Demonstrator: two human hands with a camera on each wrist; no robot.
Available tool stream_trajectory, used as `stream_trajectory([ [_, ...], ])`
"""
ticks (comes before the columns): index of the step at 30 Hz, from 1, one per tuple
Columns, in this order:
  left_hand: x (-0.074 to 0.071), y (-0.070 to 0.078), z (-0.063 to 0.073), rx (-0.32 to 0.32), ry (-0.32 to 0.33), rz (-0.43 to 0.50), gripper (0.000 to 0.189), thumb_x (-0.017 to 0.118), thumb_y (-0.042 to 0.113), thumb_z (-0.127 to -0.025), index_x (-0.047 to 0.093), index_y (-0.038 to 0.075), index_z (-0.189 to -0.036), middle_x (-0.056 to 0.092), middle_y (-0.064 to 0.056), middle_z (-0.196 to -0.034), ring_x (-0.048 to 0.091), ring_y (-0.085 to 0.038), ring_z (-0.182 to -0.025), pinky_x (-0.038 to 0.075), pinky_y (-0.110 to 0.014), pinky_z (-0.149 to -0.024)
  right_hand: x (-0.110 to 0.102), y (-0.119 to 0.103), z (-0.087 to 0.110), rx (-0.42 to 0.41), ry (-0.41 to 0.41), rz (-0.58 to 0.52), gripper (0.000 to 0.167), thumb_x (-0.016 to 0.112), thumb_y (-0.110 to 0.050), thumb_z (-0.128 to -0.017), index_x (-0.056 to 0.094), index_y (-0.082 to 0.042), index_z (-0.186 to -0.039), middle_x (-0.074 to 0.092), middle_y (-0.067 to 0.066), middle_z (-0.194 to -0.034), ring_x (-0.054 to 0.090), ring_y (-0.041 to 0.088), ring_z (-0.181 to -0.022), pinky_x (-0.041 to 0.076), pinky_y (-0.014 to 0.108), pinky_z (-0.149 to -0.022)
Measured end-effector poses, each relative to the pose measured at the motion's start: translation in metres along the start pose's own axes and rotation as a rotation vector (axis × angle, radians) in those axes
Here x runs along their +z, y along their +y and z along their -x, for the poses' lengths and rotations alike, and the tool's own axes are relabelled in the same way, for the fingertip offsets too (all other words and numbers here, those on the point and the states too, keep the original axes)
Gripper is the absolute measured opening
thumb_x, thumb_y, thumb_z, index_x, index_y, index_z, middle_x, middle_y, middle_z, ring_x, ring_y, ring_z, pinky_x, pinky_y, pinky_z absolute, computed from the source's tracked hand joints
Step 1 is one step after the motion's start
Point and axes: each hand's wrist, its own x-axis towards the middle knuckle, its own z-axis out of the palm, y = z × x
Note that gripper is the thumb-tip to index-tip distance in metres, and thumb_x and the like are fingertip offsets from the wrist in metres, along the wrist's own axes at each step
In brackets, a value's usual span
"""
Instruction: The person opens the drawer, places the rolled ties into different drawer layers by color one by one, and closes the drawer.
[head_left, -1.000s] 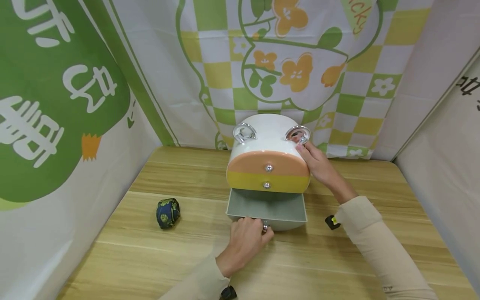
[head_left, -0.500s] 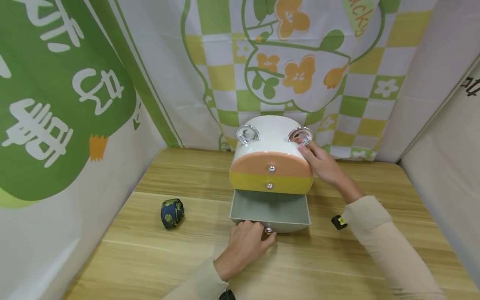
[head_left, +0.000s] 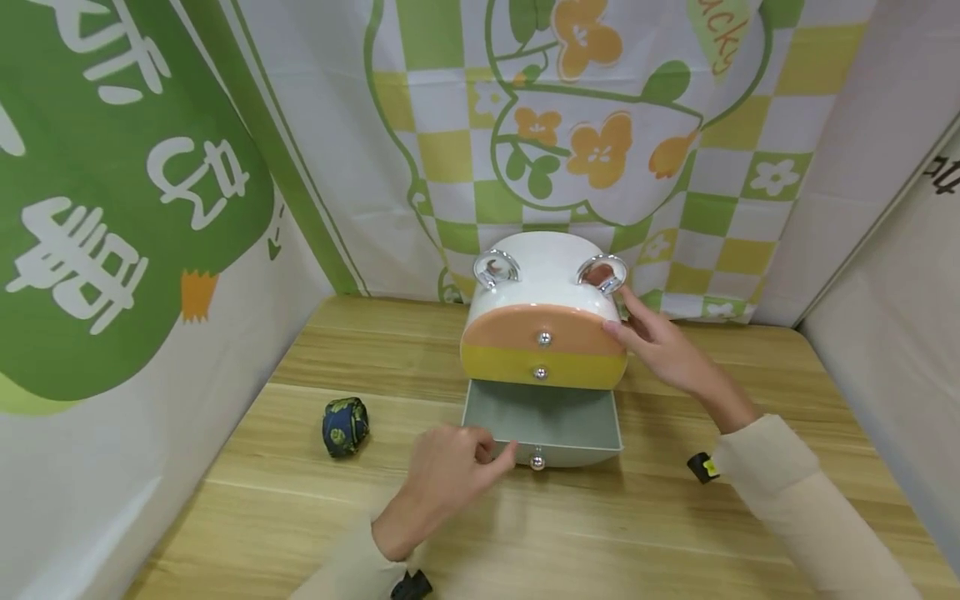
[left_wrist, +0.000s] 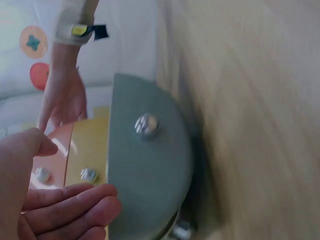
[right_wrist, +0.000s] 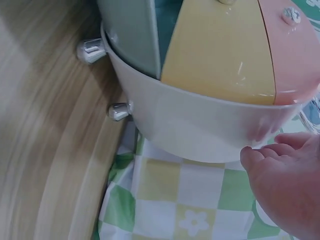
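Observation:
A small frog-like drawer cabinet (head_left: 547,262) has a white body, two chrome rings on top and small silver feet. Its orange and yellow drawers are closed, while the grey-green bottom drawer (head_left: 581,456) is pulled out, with nothing visible inside. My left hand (head_left: 446,475) is off the silver knob (head_left: 537,462), loosely bent beside the drawer's left front corner. In the left wrist view, its fingers (left_wrist: 75,210) hold nothing. At the cabinet's upper right side is my right hand (head_left: 667,346), fingers relaxed and thumb near the front edge; whether it touches is unclear.
A rolled dark blue fabric strip with a yellow-green pattern (head_left: 346,427), resembling a necktie, lies left of the cabinet on the wooden table (head_left: 300,508). Behind the cabinet hangs a checked, flowered curtain (head_left: 442,158), with printed fabric walls at both sides.
My left hand has let go of the bottom drawer's knob and moved left. The right hand has loosened from below the right ring and shifted slightly outward and down. The drawer stays out.

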Motion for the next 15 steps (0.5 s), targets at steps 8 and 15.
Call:
stream_trajectory([
  [8,-0.036,-0.045,0.005,0.016,0.018,-0.011,0.018,0.079,0.035,-0.089,0.081,0.017,-0.086,0.081,0.003,-0.081,0.067,-0.008,-0.054,0.038,-0.014,-0.046,0.009,0.005,0.003,-0.034,0.025,-0.012,0.073,0.051,-0.029,-0.112,0.008,-0.018,-0.17,0.008,0.011,-0.178,0.022,0.038,-0.161,0.027,0.055,-0.127],
  [15,-0.065,-0.084,0.016,-0.07,-0.075,-0.006,0.034,0.081,0.032,-0.089,0.078,0.007,-0.113,0.082,-0.007,-0.108,0.076,-0.023,-0.075,0.06,-0.037,-0.063,0.013,0.008,0.004,-0.013,0.047,0.028,0.071,0.048,-0.034,-0.113,0.01,-0.014,-0.17,0.01,0.01,-0.177,0.021,0.037,-0.162,0.025,0.055,-0.127],
])
